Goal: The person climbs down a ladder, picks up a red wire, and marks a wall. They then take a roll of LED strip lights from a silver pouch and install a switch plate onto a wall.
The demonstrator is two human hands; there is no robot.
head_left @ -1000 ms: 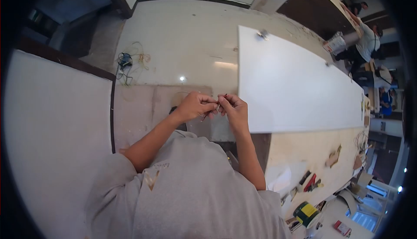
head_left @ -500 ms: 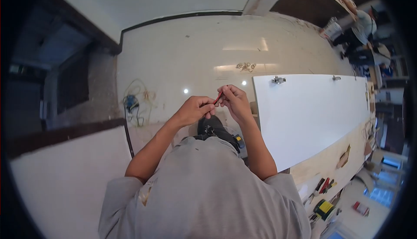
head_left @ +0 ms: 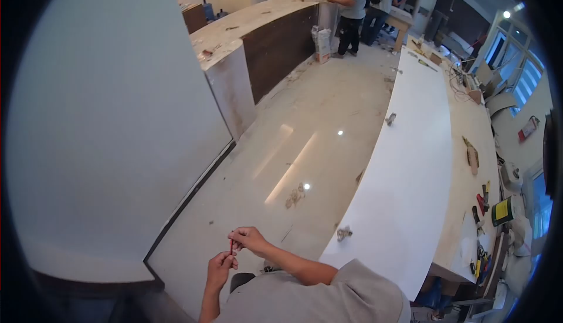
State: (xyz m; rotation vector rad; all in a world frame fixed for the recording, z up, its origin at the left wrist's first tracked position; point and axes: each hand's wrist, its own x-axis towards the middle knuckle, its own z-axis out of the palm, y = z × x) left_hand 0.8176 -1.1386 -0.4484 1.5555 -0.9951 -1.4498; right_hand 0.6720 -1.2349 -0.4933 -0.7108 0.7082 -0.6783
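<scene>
A slim red-and-black pencil (head_left: 231, 247) spans the gap between my two hands, held in front of my body above the floor. My left hand (head_left: 220, 268) is closed on its lower end. The fingertips of my right hand (head_left: 248, 238) pinch its upper end. The pencil's tips are hidden by my fingers. To the right of my hands lies a long white sheet (head_left: 404, 147) on a workbench, with metal clamps (head_left: 344, 233) along its near edge.
Pliers and other hand tools (head_left: 482, 200) lie on the bench (head_left: 460, 223) beside a green-and-yellow can (head_left: 502, 211). A pale wall panel (head_left: 117, 117) stands at the left. Scraps (head_left: 295, 195) litter the tiled floor. Several people (head_left: 353, 6) stand near a curved counter (head_left: 264, 21).
My view has swung right and up, bringing the counter and the whole bench into sight. Both hands still hold the pencil, which is now nearly upright instead of slanted.
</scene>
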